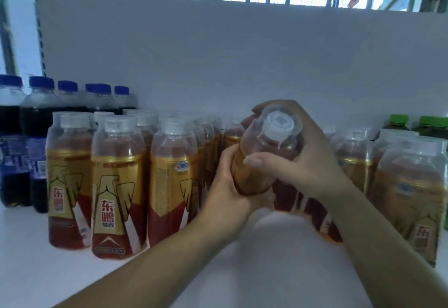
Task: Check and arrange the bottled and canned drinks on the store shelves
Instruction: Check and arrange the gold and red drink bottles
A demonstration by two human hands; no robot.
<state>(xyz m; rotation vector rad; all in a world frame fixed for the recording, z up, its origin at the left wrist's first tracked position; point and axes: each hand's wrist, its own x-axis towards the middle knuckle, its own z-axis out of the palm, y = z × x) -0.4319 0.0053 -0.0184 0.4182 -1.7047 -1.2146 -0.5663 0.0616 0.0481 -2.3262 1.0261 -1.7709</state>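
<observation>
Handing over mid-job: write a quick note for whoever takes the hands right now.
Hands: left hand grips the lower body of the held bottle; right hand grips its shoulder. It is lifted and tilted, cap toward the camera.
Around it: gold-label bottles upright in rows either side, blue-capped bottles far left, green-capped bottles far right.
Done: rows stand stocked. Left: likely set this one into the front gap on the shelf.

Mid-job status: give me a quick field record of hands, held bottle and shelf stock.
held item: gold-label bottle, tilted, cap toward camera
left hand: grips bottle's lower body
right hand: grips bottle's shoulder near cap
centre: standing bottles, same gold label, in rows
far left: dark blue-capped bottles
far right: green-capped bottles
</observation>
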